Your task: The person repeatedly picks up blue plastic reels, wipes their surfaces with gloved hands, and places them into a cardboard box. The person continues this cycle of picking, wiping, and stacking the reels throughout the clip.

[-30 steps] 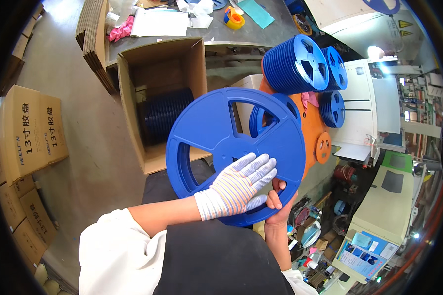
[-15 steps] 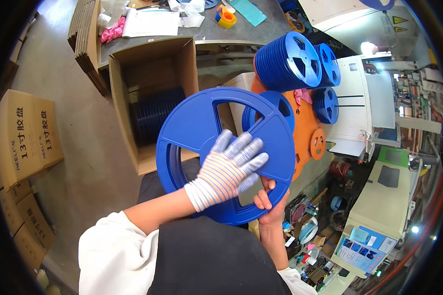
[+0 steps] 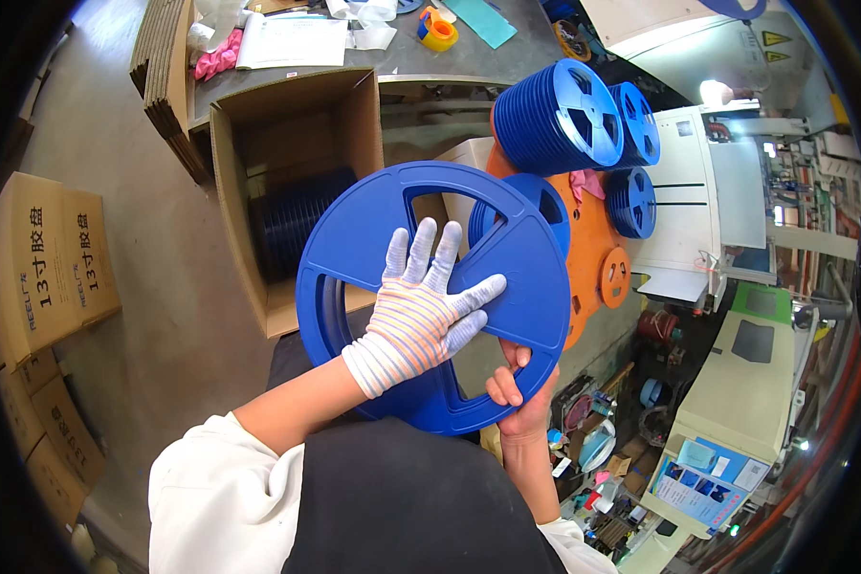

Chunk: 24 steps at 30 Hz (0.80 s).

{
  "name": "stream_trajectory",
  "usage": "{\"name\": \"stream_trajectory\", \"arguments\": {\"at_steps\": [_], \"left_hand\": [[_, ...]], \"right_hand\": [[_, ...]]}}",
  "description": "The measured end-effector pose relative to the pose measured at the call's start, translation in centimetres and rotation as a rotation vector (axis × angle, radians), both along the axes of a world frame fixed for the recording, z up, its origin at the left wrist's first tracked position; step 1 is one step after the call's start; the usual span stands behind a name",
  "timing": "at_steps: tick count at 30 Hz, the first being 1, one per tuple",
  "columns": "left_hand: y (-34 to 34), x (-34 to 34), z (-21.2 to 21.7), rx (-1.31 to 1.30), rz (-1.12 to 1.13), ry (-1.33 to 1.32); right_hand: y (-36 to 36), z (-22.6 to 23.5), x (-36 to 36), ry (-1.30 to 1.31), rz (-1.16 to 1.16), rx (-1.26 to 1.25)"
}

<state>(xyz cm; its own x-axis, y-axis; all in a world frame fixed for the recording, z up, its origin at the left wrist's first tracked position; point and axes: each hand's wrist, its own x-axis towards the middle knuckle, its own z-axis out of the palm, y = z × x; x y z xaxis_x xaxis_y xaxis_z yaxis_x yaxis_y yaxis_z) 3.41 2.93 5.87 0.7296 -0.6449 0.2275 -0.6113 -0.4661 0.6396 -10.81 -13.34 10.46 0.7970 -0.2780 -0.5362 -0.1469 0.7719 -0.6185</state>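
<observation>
A large blue plastic reel (image 3: 354, 225), with wide cut-outs between its spokes, is held up in front of my body. My left hand (image 3: 407, 316), in a striped glove with grey fingertips, lies over the reel's face with its fingers spread. At the lower right rim, my bare right hand (image 3: 526, 402) grips the reel; its fingers curl through a cut-out and the rest of them is hidden behind. To the left of the reel stands an open cardboard box (image 3: 297, 115) with a row of dark blue reels (image 3: 301, 215) inside.
Stacked blue reels (image 3: 555, 115) stand on an orange surface (image 3: 588, 234) at the right. A grey table (image 3: 430, 67) at the back holds papers and a tape roll (image 3: 437, 32). Labelled cartons (image 3: 53, 263) are at far left, a beige machine (image 3: 737, 383) at far right.
My left hand has slid up and left across the reel's face, and its fingers now point more upward. The right hand keeps its grip; the reel has shifted slightly left and up.
</observation>
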Motion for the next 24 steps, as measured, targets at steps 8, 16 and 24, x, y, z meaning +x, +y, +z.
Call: {"name": "stream_trajectory", "arguments": {"at_steps": [8,16,24], "left_hand": [[2.7,-0.4,0.4,0.087,-0.102,0.167],[0.9,-2.5,-0.7,-0.075,-0.185,0.127],[2.9,3.4,-2.3,0.167,0.325,-0.071]], "right_hand": [[0.1,-0.2,-0.5,0.021,-0.044,-0.012],[-0.2,-0.8,-1.2,0.01,-0.075,0.01],[-1.0,-1.5,-3.0,-0.048,-0.223,0.154]]}}
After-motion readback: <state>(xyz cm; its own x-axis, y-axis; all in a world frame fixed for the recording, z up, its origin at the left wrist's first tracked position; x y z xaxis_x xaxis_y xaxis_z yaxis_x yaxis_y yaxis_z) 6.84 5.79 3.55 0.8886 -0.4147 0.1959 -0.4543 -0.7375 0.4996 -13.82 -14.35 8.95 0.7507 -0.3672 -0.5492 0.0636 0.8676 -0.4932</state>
